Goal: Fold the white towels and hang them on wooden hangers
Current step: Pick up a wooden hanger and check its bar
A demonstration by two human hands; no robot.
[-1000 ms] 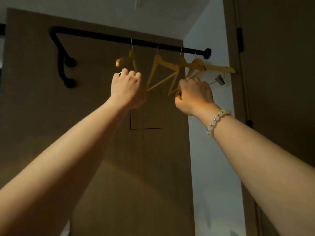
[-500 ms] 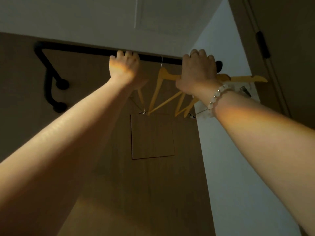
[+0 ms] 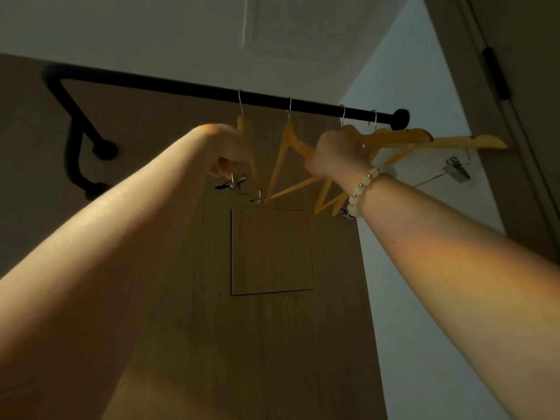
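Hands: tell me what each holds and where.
Left hand grips the leftmost wooden hanger on its arm; right hand grips the third hanger near its neck.

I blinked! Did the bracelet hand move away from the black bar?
Yes. The right hand has dropped below the black bar it overlapped before, now gripping a wooden hanger.

wall: brown wood panel [image 3: 136,140], square hatch [image 3: 271,253] | ceiling [image 3: 151,25]: white | side wall [image 3: 409,298]: pale | rail [image 3: 181,87]: black | light: dim
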